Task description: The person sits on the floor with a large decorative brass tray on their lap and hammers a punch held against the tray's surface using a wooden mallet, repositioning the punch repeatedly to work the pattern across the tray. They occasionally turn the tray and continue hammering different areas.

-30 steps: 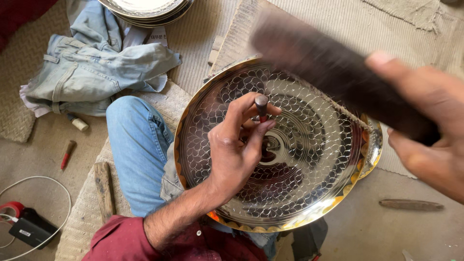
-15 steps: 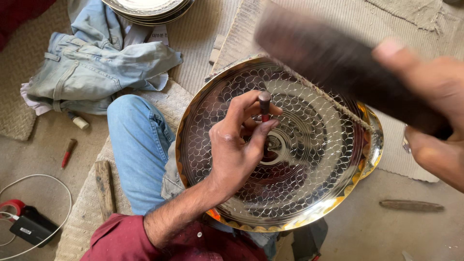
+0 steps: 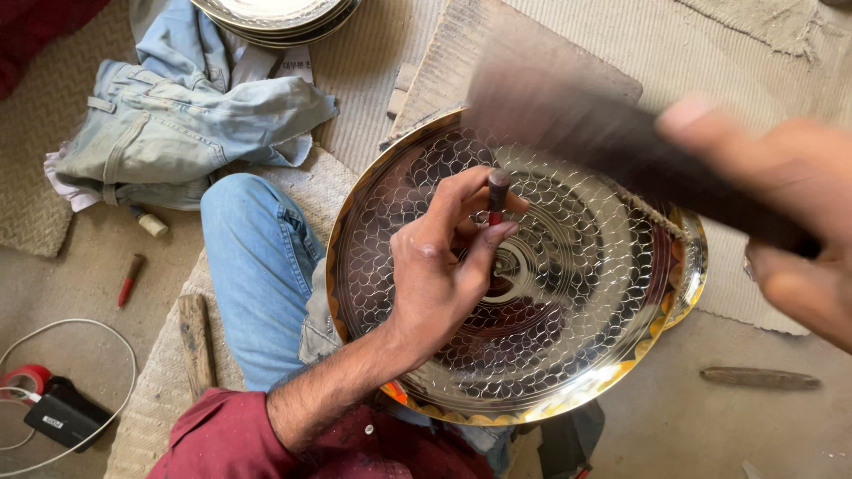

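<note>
A large round brass tray point(image 3: 586, 390) with an engraved scale pattern rests on my lap. My left hand point(image 3: 439, 266) pinches a short metal punch point(image 3: 497, 195) upright against the tray near its centre. Close to the camera at the right, my right hand point(image 3: 781, 213) grips a dark wooden mallet point(image 3: 603, 133), blurred with motion and raised over the tray's upper right part.
Crumpled denim cloth point(image 3: 177, 124) lies at the upper left below a stack of metal plates point(image 3: 275, 13). A red-handled tool point(image 3: 129, 279), a wooden stick point(image 3: 195, 341), a cable with a black adapter point(image 3: 62, 417) lie left. Another tool point(image 3: 759, 379) lies at the right.
The mallet in my right hand has swung slightly up and right, staying blurred. My left hand keeps the punch on the tray, shifted only a little.
</note>
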The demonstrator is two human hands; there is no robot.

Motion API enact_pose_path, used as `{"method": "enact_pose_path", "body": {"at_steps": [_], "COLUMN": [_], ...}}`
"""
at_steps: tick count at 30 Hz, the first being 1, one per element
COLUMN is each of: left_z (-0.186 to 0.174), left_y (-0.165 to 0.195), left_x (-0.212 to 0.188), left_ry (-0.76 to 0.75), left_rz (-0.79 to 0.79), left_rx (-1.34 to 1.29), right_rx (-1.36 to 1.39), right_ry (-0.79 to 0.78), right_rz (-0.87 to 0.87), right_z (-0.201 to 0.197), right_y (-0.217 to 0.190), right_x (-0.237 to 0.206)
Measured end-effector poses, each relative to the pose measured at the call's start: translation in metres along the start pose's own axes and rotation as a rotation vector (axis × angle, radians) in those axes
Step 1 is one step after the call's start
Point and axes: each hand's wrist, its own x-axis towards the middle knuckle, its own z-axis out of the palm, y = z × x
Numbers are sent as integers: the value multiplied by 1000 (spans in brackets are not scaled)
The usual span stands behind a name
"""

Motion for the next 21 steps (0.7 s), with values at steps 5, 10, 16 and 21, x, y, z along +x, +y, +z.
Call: {"method": "enact_pose_path", "body": {"at_steps": [5,10,16,21], "left_z": [-1,1,4,3], "left_y": [-1,0,6,5], "left_x": [0,-5,-27,-32], "left_ry": [-11,22,4,-31], "left_rz": [21,-107,-198,-82], "left_rx": [-33,-123,-140,-78], "right_rx": [-130,-440,-428,-423], "right_ry": [33,-94,70,101], "right_rz": [-210,-20,-137,-166], "right_z": [-4,-3,-1,2], "right_y": [0,0,1,7], "right_x": [1,-5,-20,-28]}}
